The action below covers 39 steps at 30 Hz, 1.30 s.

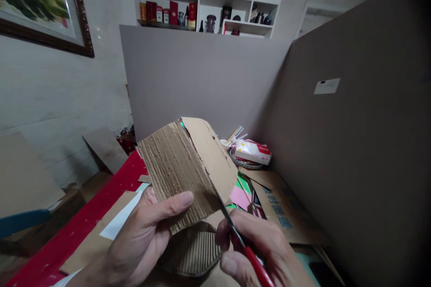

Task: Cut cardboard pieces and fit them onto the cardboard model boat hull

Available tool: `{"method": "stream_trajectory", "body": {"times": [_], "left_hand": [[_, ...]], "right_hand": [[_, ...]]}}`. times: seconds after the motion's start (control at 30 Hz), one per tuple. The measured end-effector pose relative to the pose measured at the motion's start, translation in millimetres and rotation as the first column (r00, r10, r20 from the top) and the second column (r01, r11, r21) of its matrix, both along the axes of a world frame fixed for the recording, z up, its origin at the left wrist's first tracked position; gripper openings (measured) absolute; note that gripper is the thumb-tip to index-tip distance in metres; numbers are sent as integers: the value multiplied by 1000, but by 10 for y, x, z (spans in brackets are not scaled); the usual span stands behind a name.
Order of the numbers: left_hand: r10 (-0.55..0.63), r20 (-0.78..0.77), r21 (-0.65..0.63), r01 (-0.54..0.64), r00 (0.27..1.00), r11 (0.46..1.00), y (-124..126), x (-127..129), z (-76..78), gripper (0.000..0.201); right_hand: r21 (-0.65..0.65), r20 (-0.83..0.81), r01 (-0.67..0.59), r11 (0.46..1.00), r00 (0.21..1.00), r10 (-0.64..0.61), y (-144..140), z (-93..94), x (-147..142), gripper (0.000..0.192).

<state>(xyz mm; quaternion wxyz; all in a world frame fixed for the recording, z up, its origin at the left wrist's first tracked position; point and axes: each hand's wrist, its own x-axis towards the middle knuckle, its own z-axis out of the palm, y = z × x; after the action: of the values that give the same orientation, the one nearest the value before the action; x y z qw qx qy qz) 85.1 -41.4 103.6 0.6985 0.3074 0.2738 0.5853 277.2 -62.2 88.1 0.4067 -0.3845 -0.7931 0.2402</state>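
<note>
My left hand holds up a piece of corrugated cardboard, thumb pressed on its ribbed face. The smooth brown layer is peeled to the right side. My right hand grips red-handled scissors, whose blades run up along the cardboard's lower right edge, between the ribbed part and the smooth flap. A rounded ribbed cardboard piece lies below both hands.
A red table carries flat cardboard sheets, a white paper strip, pink and green paper, and a basket with a packet. Grey board screens stand behind and to the right. A wall shelf hangs above.
</note>
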Motion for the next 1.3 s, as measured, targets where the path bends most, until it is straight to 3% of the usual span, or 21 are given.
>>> {"method": "stream_trajectory", "body": {"times": [0.3,0.5,0.7,0.97,1.07,1.13,1.2,1.3], "left_hand": [[-6,-33,-30,5,999,1000,-13,27,-45,70],[-41,-106,-35,37,994,999,7,38,-28,66],[-54,-159,-53,46,986,998,-5,31,-68,49],[31,-233,50,-20,972,999,156,113,4,10],[-12,-251,81,34,968,996,263,133,27,19],[-26,-261,83,50,965,995,310,168,29,29],[-37,-257,63,55,966,996,326,230,30,35],[-115,-233,34,126,966,991,307,361,45,40]], "right_hand": [[-83,66,3,997,998,3,25,-90,11,36],[-157,36,102,982,995,-97,-68,-73,37,40],[-257,19,125,958,992,-124,-153,-3,143,47],[-301,-42,127,945,988,-146,-270,-17,363,30],[-195,-48,221,955,971,-235,-299,-58,445,18],[17,-93,330,944,941,-327,-281,-96,465,15],[199,-139,388,900,920,-366,-231,-124,448,19],[223,-134,383,896,923,-361,-123,-139,386,28]]}}
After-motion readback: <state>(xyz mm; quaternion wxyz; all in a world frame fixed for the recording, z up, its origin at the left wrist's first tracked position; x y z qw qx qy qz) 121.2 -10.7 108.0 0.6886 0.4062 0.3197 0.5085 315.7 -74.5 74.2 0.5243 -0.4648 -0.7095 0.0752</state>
